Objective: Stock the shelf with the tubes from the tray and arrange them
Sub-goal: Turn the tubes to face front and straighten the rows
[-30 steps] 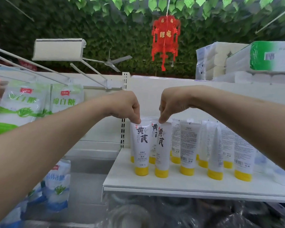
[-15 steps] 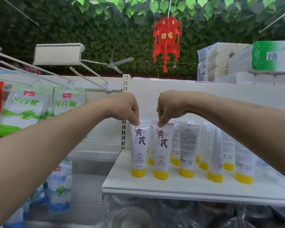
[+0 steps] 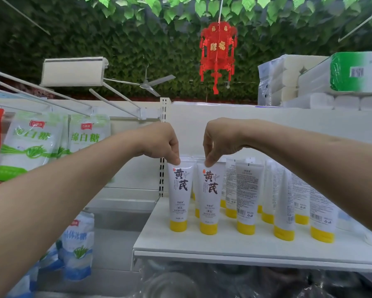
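**Front pair squared up at the shelf's left end**

A second earlier the two leading tubes stood crooked and close together; they were now upright and slightly parted. The left hand (image 3: pixel 161 143) pinched the top seam of the left front tube (image 3: pixel 179 196). The right hand (image 3: pixel 219 140) pinched the top of the right front tube (image 3: pixel 209 201). Both tubes stood cap-down on the shelf (image 3: pixel 202 244), printed fronts facing outward.

In my judgement this pair was all but arranged, with only the release outstanding. The other tubes (image 3: pixel 246 198) to the right showed their back labels and may want turning.

The left front tube stood near the shelf's left edge, beside the slotted upright (image 3: pixel 162 179). Bare board ran forward to the front lip. No tray was in view.
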The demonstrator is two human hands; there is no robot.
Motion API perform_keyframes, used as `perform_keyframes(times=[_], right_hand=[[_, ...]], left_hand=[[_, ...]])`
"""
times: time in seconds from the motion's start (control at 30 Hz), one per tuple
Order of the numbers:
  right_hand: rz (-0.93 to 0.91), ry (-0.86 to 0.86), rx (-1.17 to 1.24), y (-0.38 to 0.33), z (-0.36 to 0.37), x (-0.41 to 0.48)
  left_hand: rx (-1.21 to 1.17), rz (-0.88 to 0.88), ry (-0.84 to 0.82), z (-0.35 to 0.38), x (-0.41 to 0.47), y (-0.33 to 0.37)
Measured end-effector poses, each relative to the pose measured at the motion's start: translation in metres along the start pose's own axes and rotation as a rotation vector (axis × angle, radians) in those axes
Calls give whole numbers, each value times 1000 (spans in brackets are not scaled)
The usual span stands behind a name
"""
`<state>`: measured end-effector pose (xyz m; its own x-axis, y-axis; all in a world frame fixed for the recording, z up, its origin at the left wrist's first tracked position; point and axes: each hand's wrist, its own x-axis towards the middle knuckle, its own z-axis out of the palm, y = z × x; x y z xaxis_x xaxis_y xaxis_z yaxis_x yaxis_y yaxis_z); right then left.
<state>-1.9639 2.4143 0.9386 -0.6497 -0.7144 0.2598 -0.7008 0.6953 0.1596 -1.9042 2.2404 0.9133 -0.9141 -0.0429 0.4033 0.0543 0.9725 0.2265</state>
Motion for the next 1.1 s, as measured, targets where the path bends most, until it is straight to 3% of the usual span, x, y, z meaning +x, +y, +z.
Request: perform_keyframes(times=[1.1], right_hand=[[42,-55,79,9,-1,6]], left_hand=[[-65,-25,-34,0,7,0]])
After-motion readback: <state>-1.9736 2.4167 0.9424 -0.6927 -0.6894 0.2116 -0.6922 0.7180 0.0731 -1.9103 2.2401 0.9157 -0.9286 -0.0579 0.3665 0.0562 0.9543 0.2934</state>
